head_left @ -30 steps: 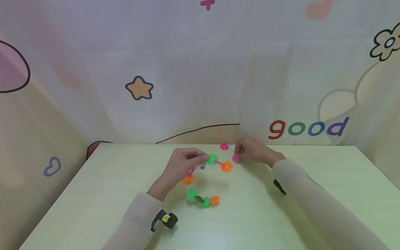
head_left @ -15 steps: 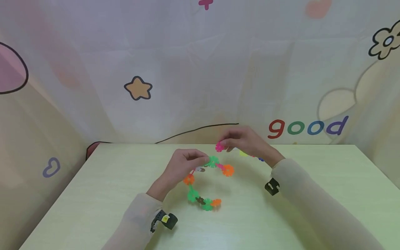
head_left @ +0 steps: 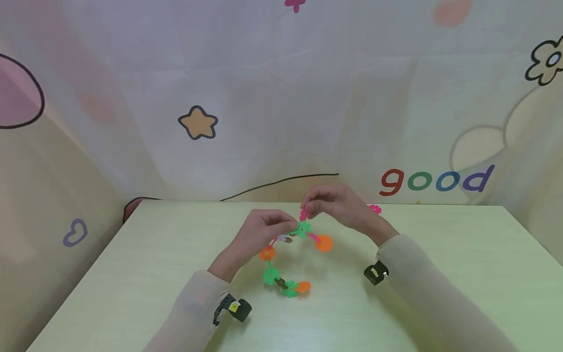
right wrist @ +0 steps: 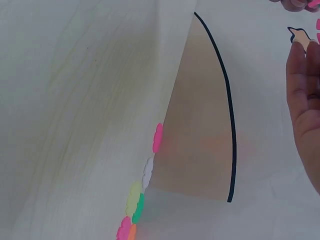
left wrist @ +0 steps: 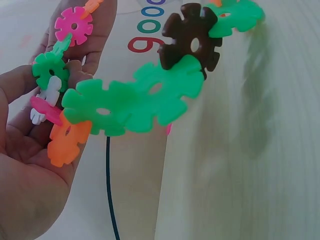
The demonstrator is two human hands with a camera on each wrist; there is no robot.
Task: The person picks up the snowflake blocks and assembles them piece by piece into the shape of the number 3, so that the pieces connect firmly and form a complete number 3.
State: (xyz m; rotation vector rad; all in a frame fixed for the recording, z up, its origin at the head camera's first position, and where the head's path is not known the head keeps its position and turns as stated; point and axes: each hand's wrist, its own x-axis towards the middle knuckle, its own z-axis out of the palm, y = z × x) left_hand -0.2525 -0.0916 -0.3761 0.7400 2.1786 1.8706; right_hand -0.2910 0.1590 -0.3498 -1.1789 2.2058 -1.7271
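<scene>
Left hand (head_left: 259, 233) fingers are pinched on a chain of plastic flowers (head_left: 288, 264) above the table (head_left: 132, 274); a pink flower (head_left: 303, 214) is pinched by the right hand (head_left: 338, 205) against the chain's green top piece.

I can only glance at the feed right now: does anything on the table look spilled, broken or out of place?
Nothing stands out. The left hand holds the flower-disc chain, which hangs in a curve; the right hand pinches a pink disc just above the chain's green disc. Loose discs lie by the table's far edge.
</scene>
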